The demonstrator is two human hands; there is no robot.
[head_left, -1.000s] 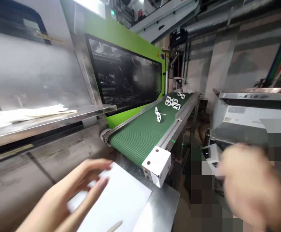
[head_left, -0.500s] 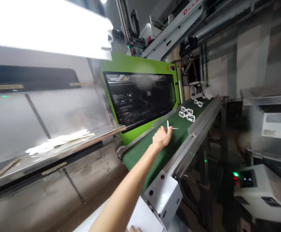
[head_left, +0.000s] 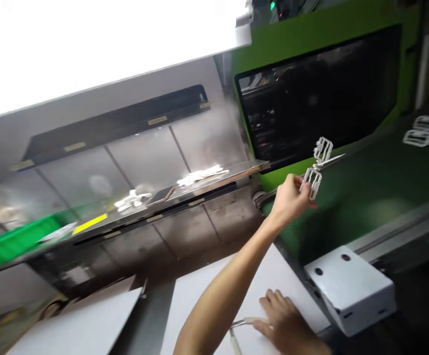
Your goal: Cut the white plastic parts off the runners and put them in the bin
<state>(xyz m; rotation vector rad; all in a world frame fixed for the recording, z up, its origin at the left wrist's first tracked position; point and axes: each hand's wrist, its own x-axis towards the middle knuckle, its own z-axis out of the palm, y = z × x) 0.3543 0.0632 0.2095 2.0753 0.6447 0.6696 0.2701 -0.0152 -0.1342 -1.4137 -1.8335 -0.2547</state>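
My left hand (head_left: 291, 199) pinches a white plastic frame piece (head_left: 313, 181) between thumb and fingers, above the green conveyor belt (head_left: 362, 192). The piece has two slotted frames joined at a thin stem. Something small and red shows just below those fingertips. Lower down, my right hand (head_left: 282, 318) lies palm down with fingers spread on a white board (head_left: 199, 281). A tool with pale handles (head_left: 234, 340) rests beside its thumb, one handle end at the hand. More white frame pieces (head_left: 421, 132) lie on the belt at the right.
A steel ledge (head_left: 173, 201) carries white parts (head_left: 201, 175) and a yellow strip (head_left: 90, 223). Behind the belt stands a green machine (head_left: 246, 106) with a dark window. A white box-shaped cover (head_left: 350, 286) marks the belt's near end. A green bin (head_left: 18, 241) is far left.
The view has swung left and down. My left hand has lifted the white piece from low over the belt. My right hand, barely visible before, now shows with the tool.
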